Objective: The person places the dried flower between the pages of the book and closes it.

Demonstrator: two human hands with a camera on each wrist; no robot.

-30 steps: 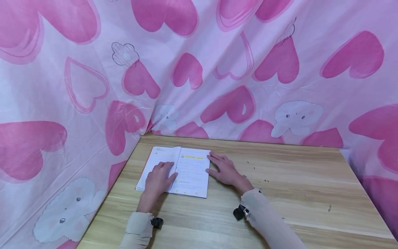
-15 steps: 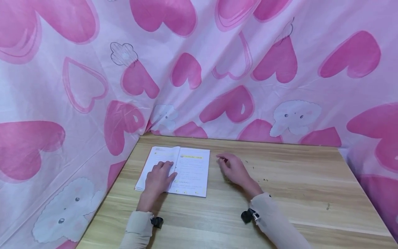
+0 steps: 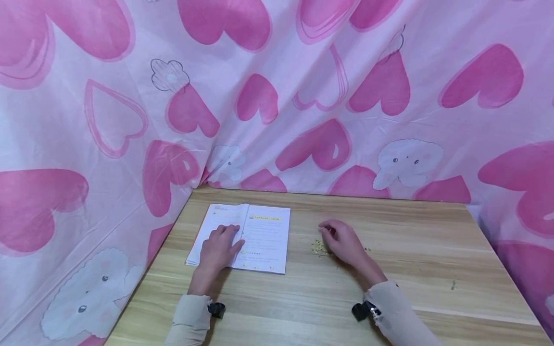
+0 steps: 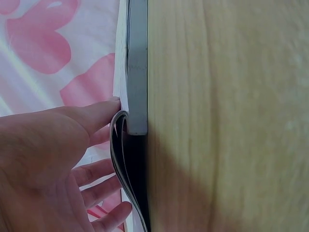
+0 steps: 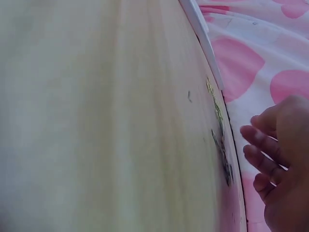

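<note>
An open book (image 3: 267,242) with printed pages and yellow headings lies on the wooden table. My left hand (image 3: 218,247) rests on its left page, fingers spread and thumb near the fold. In the left wrist view, the left hand (image 4: 58,154) touches the book's curved page edges (image 4: 120,150). To the right of the book, my right hand (image 3: 344,240) is over the table, its fingers loosely curled. A small heap of yellow-green bits (image 3: 318,247) lies beside and partly behind it. In the right wrist view, the right hand (image 5: 280,159) shows nothing between its fingers.
Dark crumbs (image 3: 367,249) lie right of the right hand, and another speck (image 3: 453,285) farther right. A pink heart-patterned cloth (image 3: 298,86) hangs behind and along the sides of the wooden table (image 3: 415,235).
The right hand has left the book's right edge and moved rightward, its fingers curling. Yellow-green bits now show beside it. The left hand stays on the page.
</note>
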